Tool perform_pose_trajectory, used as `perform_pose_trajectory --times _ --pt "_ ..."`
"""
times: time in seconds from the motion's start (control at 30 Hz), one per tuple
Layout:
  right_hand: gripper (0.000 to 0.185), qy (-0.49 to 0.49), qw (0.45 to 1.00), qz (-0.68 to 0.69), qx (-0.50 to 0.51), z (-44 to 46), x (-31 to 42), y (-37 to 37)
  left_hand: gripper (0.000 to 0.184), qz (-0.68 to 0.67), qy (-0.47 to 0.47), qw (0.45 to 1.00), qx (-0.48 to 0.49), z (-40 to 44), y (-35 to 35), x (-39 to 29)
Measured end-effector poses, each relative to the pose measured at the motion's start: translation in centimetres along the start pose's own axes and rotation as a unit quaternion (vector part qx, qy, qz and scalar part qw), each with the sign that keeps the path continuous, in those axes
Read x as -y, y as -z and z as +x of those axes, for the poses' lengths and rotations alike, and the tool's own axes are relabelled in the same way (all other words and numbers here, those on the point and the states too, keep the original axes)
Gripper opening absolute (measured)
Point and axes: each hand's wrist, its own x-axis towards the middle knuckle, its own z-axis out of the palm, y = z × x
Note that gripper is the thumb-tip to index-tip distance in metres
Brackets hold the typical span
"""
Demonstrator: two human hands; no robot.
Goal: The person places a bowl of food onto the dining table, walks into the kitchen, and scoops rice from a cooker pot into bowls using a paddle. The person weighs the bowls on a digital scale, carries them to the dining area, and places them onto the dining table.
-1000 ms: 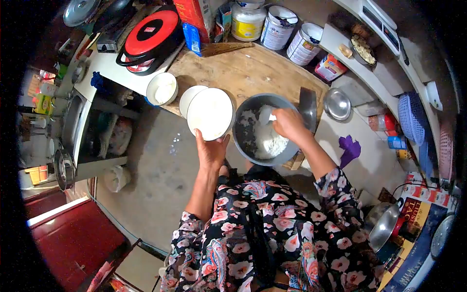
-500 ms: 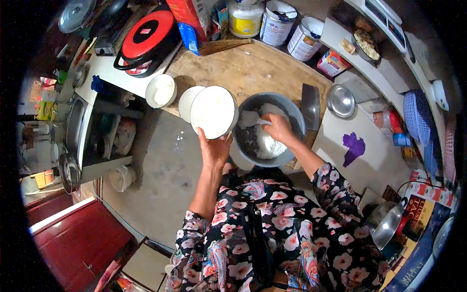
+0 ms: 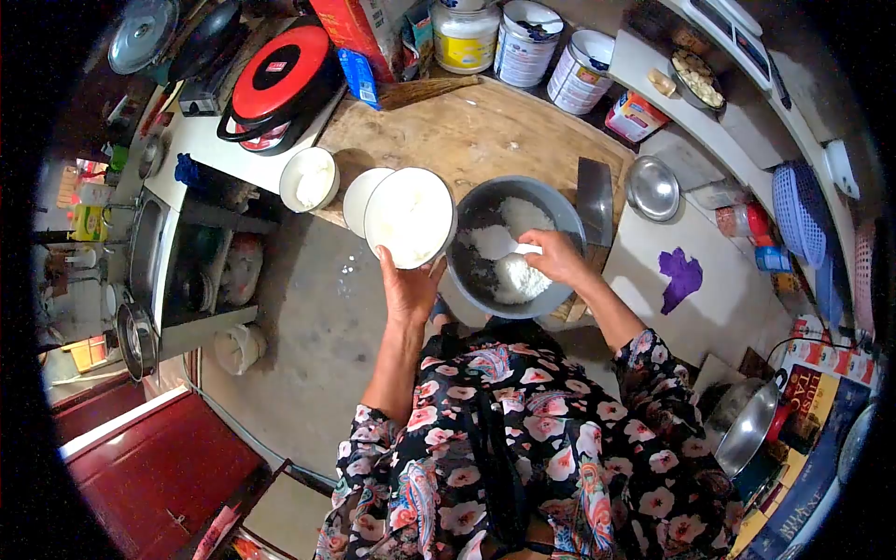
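White powder [image 3: 521, 283] lies heaped toward six o'clock inside a grey pot [image 3: 562, 211], which sits around one o'clock from the centre of the view. The right hand [image 3: 557, 259] grips the handle of a white scoop [image 3: 491, 243], its head pointing to nine o'clock. Just beside the pot, at ten o'clock, the left hand [image 3: 411, 291] supports a white bowl [image 3: 439, 191] from below. Scooping seems under way; the next move calls for a level scoop and steady bowl.

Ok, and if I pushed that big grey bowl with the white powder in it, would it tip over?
The grey bowl probably won't tip easily, since it looks broad. It might slide or turn instead, being round. The white powder inside looks loose, so it could shift.
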Motion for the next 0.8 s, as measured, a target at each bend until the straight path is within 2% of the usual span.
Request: perform_pose_trajectory --times 0.07,0.17,0.23,0.3,0.33,0.37,0.43,0.47,0.5,0.57,0.67,0.77,0.8 --pt "0.031 0.007 0.987 -0.155 0.032 0.2 -0.1 -0.1 0.072 0.025 0.011 1.000 -0.009 0.0 -0.2 -0.1" --pt "0.030 -0.017 0.988 -0.152 0.017 1.1 1.0 -1.5 0.072 0.029 0.010 0.999 -0.012 -0.4 -0.7 -0.2" --pt "0.028 0.010 0.989 -0.149 0.006 1.7 0.6 -2.5 0.073 0.053 0.017 0.998 -0.021 -0.4 -0.6 -0.2" --pt "0.033 -0.069 0.988 -0.134 0.018 2.5 1.0 -3.1 0.075 0.072 0.047 0.996 -0.020 -0.5 -0.4 -0.5" --pt "0.034 -0.044 0.992 -0.116 0.032 2.7 0.6 -2.9 0.076 0.058 0.037 0.998 0.013 -0.1 0.1 -0.4" --pt "0.036 -0.151 0.987 -0.039 0.042 2.6 1.1 -2.9 0.077 0.045 0.027 0.998 0.046 0.5 1.0 -0.2" --pt "0.034 -0.196 0.975 0.096 0.049 2.2 0.7 -3.0 0.077 0.033 0.040 0.998 0.046 0.9 2.2 -0.3" --pt "0.030 -0.224 0.964 0.115 0.087 2.0 0.9 -2.8 0.077 0.017 0.030 0.998 0.056 0.8 2.7 -0.1" --pt "0.030 -0.215 0.965 0.111 0.101 2.1 0.5 -2.9 0.074 0.027 0.042 0.999 0.018 0.1 2.0 -0.6" --pt "0.027 -0.262 0.949 0.168 0.049 2.3 0.0 -3.4 0.072 0.018 0.028 0.999 0.027 0.0 2.0 -0.8" --pt "0.026 -0.264 0.941 0.204 0.062 2.6 -0.6 -3.2 0.068 0.005 0.043 0.999 0.006 0.2 2.3 -0.6" --pt "0.027 -0.257 0.925 0.266 0.087 2.2 -0.8 -1.8 0.059 -0.008 0.008 0.997 0.079 1.4 3.2 0.1" --pt "0.027 -0.256 0.921 0.276 0.097 2.1 -1.2 -1.2 0.055 -0.012 0.018 0.998 0.054 1.4 3.3 -0.2"
